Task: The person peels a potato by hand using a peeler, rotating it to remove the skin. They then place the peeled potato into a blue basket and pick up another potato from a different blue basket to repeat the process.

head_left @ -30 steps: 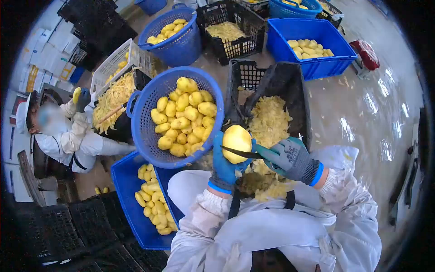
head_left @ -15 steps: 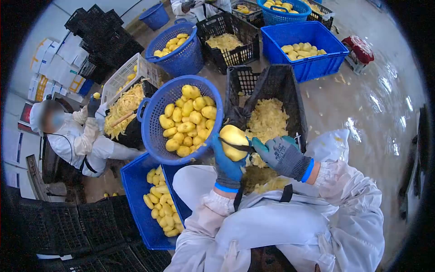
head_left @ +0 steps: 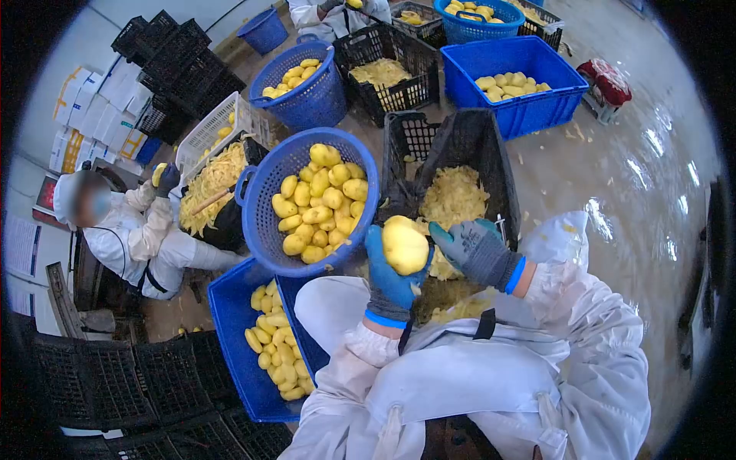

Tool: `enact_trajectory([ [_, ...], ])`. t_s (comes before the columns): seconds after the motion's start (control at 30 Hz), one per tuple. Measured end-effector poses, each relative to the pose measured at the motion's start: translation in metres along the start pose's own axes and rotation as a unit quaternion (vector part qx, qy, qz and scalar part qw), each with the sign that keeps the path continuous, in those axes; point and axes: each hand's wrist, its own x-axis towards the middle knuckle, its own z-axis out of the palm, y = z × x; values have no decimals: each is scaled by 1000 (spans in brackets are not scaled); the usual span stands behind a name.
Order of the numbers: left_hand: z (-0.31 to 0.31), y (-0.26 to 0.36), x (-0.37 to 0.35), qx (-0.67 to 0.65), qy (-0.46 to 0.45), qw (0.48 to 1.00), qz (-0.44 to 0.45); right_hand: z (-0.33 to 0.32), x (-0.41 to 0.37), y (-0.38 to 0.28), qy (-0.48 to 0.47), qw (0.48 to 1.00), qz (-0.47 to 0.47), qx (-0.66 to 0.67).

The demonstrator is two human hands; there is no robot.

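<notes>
Half a second ago a dark blade lay across the potato (head_left: 404,245); now it no longer shows, and the potato's pale yellow face is bare and turned up toward the camera. The left hand (head_left: 389,277), in a blue glove, grips the potato from below and behind, with the fingers wrapped up around its left edge. The right hand (head_left: 477,250), in a grey glove with a blue cuff, sits just right of the potato with its fingertips (head_left: 438,232) at the potato's edge. Its fingers are curled, but I cannot tell whether they close on anything.

Both hands are held above the person's lap. Just left of the left hand, a round blue basket (head_left: 257,230) is heaped with yellow potatoes. Beyond the right hand stands a black crate (head_left: 468,142) holding a pile of peelings (head_left: 452,195). Below and to the left of the left hand, a blue tub (head_left: 230,322) holds more potatoes along its right side.

Well to the left of both hands, a co-worker (head_left: 130,238) in white sits with a dark-gloved hand (head_left: 165,178) raised around another potato.
</notes>
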Motion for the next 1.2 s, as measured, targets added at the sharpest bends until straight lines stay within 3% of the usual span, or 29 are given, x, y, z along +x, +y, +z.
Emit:
enact_trajectory([
  [0.07,2,7,3,-101,36,984,-145,-2,-1,7,4,1000,-8,8],
  [0.13,2,-8,-2,85,15,995,54,3,-2,6,14,1000,-5,7],
  [0.2,6,-13,-5,146,19,980,133,5,0,4,11,1000,10,10],
  [0.33,3,-9,-2,21,7,1000,4,5,0,8,-24,999,34,18],
  [0.4,-1,-6,0,-1,-37,999,-19,6,0,17,-27,1000,15,5],
  [0.5,7,-4,-2,-17,-83,996,19,0,2,31,53,996,-38,68],
  [0.63,8,-6,3,-145,-56,984,-83,-24,10,40,-57,990,-19,129],
  [0.77,0,-8,11,-219,-40,959,-175,-39,11,41,-81,982,0,172],
  [1.07,10,-2,8,-211,-37,965,-154,-46,11,42,-57,985,-3,162],
  [1.2,2,-3,10,-142,-62,983,-96,-56,9,29,-46,991,20,127],
])
